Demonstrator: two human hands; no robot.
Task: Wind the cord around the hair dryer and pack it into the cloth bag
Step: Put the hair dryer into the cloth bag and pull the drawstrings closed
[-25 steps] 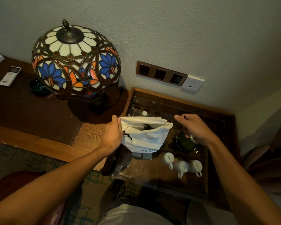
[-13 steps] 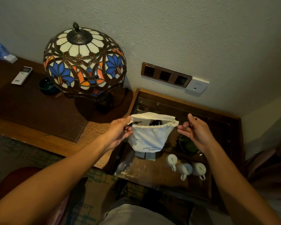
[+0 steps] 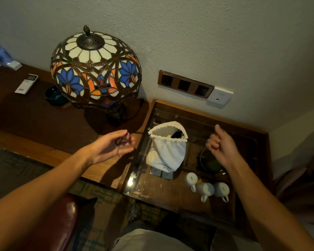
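Cloth bag (image 3: pixel 166 151): white, drawstring type, upright on the glass-topped table (image 3: pixel 172 187) on the right; mouth gathered but partly open; printed text low on its front.
Hair dryer (image 3: pixel 177 134): only a dark part shows inside the bag's mouth; cord winding not visible.
Drawstring (image 3: pixel 140 133): thin dark cord running from the bag's left rim toward the left hand.
Left hand (image 3: pixel 110 147): just left of the bag, palm up; fingers (image 3: pixel 127 137) pinched on the dark loop at the drawstring's end; not touching the cloth.
Right hand (image 3: pixel 222 144): right of the bag, apart from it; fingers curled loosely inward, thumb raised; cannot tell whether it grips a cord.
Mugs (image 3: pixel 207 189): three white, seen below the glass, in front and to the right of the bag.
Green bowl (image 3: pixel 209 161): dark, beneath the right hand.
Lamp (image 3: pixel 96 69): stained-glass shade, on the dark wooden table to the left.
Remote (image 3: pixel 26 84): white, far left of that table.
Wall sockets (image 3: pixel 186 84): brown row of three above the bag.
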